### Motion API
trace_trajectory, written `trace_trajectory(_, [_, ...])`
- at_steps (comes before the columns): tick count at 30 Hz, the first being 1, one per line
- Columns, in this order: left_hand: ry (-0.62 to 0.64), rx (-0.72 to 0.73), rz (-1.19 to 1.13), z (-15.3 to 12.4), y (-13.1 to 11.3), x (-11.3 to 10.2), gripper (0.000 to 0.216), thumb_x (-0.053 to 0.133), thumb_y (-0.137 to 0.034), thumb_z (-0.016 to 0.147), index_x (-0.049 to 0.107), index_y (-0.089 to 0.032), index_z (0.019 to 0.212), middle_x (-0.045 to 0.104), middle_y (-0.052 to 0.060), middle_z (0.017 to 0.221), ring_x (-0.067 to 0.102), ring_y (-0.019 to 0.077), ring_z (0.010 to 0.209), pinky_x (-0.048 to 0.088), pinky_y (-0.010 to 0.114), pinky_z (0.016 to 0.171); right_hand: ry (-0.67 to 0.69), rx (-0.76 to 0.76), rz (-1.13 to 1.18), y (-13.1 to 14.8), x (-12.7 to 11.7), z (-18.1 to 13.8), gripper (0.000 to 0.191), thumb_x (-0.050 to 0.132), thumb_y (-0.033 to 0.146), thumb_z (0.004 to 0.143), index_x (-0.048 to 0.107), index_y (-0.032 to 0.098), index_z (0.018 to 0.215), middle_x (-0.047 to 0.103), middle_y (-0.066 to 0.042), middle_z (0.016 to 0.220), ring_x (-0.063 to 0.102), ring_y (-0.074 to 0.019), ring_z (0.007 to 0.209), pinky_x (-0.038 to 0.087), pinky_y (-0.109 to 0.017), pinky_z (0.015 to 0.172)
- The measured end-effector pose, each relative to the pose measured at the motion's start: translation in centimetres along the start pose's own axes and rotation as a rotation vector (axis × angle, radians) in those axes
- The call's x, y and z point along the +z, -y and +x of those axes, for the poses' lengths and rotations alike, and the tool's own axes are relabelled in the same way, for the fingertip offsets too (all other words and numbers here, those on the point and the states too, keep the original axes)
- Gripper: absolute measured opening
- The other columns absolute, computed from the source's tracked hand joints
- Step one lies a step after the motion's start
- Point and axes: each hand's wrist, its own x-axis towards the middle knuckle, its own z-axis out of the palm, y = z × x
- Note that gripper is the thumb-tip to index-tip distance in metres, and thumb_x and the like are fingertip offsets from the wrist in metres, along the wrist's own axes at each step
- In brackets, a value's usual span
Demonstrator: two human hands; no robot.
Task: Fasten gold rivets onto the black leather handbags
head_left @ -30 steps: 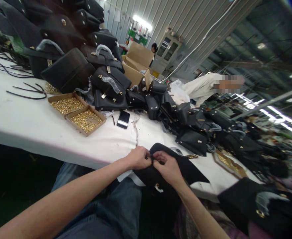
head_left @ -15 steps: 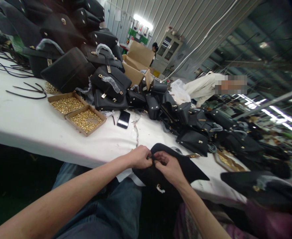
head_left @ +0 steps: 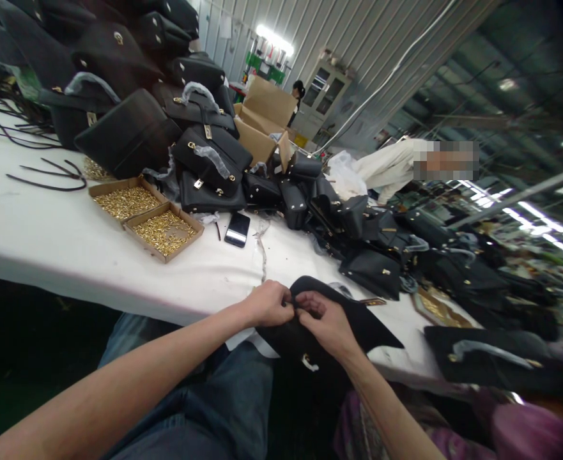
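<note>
A black handbag rests across my lap and the table edge, its flap spread. My left hand is closed in a pinch at the bag's upper part. Facing it, my right hand has thumb and forefinger pressed to the same spot, the other fingers curled. Whatever small part lies between the fingertips is hidden. Below the hands, a gold fitting with a bit of white wrap shows on the bag. Left of the hands, two cardboard trays hold small gold metal pieces.
A phone lies on the white table. Piled black handbags line the back, beside an open carton. At right are another tray and a bag with a wrapped handle, near a person in purple. A person in pale clothes bends over behind.
My hands keep almost the same pinch on the bag. At the right edge, the bag with the wrapped handle has shifted and more of its handle shows; the person in purple has moved.
</note>
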Motion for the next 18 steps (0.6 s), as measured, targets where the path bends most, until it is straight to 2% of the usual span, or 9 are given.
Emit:
trace_trajectory(3, [0.004,-0.012,0.027,0.0,-0.1,-0.3,0.023,0.061,-0.030,0.085,0.079,-0.017,0.085,0.070,0.006,0.073,0.056,0.0168,0.065,0.036,0.028,0.059,-0.005,-0.005,0.000,-0.1,0.1,0.4,0.025,0.070,0.028,0.083,0.068,0.018,0.106,0.074,-0.006,0.100,0.071,-0.0220,0.093,0.055,-0.033,0.088])
trace_trajectory(6, [0.001,-0.013,0.076,-0.1,-0.5,-0.6,0.024,0.061,-0.031,0.086,0.081,-0.018,0.084,0.072,0.008,0.075,0.057,0.0188,0.066,0.036,0.030,0.061,0.045,-0.014,-0.028,0.3,-0.3,0.6,0.018,0.069,0.027,0.086,0.059,0.021,0.099,0.071,-0.002,0.092,0.069,-0.0203,0.087,0.051,-0.030,0.080])
trace_trajectory(11, [-0.016,-0.005,0.151,-0.6,-1.4,-0.7,0.023,0.061,-0.031,0.087,0.080,-0.018,0.084,0.074,0.014,0.083,0.063,0.0233,0.073,0.037,0.032,0.065,0.050,-0.023,-0.104,1.3,-0.7,0.5,0.024,0.069,0.027,0.085,0.046,0.022,0.089,0.066,0.001,0.084,0.060,-0.0178,0.079,0.045,-0.027,0.069])
trace_trajectory(18, [0.055,0.100,0.112,-0.6,-1.1,-1.4,0.024,0.059,-0.027,0.092,0.073,-0.017,0.076,0.068,0.008,0.072,0.049,0.0156,0.061,0.031,0.030,0.061,0.059,-0.012,-0.155,1.8,-0.7,0.4,0.022,0.067,0.024,0.083,0.046,0.022,0.088,0.064,0.002,0.081,0.056,-0.0162,0.074,0.040,-0.026,0.064])
